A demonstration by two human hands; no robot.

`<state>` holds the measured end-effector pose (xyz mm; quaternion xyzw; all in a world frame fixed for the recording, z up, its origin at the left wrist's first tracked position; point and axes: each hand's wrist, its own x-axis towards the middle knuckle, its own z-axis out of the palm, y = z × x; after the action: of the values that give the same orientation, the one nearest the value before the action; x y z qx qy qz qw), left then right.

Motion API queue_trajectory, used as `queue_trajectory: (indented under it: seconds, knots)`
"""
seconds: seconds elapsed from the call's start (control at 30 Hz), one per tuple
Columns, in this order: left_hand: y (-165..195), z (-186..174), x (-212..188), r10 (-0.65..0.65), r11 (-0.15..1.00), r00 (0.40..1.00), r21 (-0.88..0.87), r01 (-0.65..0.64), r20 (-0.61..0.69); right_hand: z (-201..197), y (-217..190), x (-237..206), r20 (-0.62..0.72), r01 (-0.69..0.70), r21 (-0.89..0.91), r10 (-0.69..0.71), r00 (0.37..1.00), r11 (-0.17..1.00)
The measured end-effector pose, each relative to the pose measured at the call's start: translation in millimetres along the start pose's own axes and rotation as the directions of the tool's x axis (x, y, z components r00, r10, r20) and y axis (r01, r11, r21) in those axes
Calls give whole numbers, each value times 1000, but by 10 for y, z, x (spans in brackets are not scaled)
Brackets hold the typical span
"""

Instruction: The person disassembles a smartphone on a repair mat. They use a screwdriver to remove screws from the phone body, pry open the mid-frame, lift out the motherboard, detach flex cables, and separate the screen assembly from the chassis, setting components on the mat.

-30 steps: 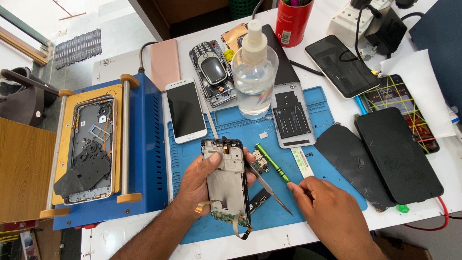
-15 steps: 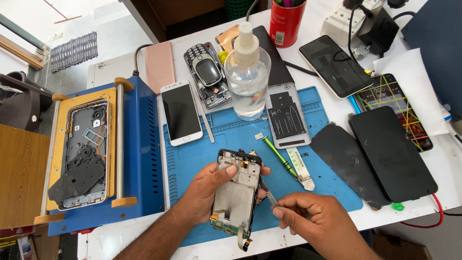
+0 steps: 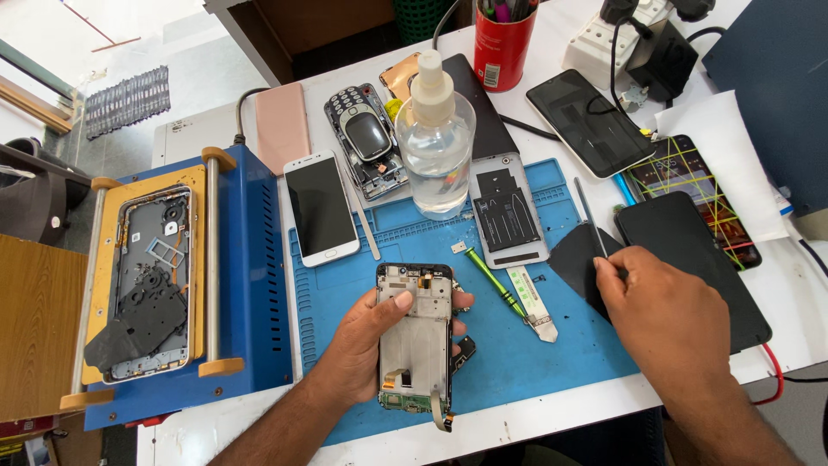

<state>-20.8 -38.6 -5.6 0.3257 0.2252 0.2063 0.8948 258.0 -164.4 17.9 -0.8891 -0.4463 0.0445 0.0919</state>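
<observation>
The left hand grasps one opened black phone frame over the blue silicone mat, its lower edge partly hidden. The right hand, earlier beside the frame, now sits farther right, pinching one thin metal tool; its fingertips are hidden. One green screwdriver lies between.

Two hands are at work — the left hand grips one opened phone frame, the right hand holds one thin metal tool. On the one blue mat lie one green screwdriver and one clear spray bottle. Elsewhere — one white smartphone, one keypad phone, one red pen cup, one blue heating machine.
</observation>
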Motion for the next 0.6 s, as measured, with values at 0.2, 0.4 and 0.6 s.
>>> queue_trajectory:
  seconds: [0.2, 0.4, 0.6]
  knots:
    - [17, 27, 4, 28, 1000, 1000, -2, -28, 0, -75, -73, 135, 218, 0, -230, 52, 974, 973]
    - [30, 35, 2, 64, 998, 998, -19, -64, -4, -199, -116, 386, 106, 231, -89, -221, 969, 969]
    - [71, 62, 3, 71, 997, 997, -40, -71, -6, -140, -187, 643, 131, 418, -163, -400, 907, 894]
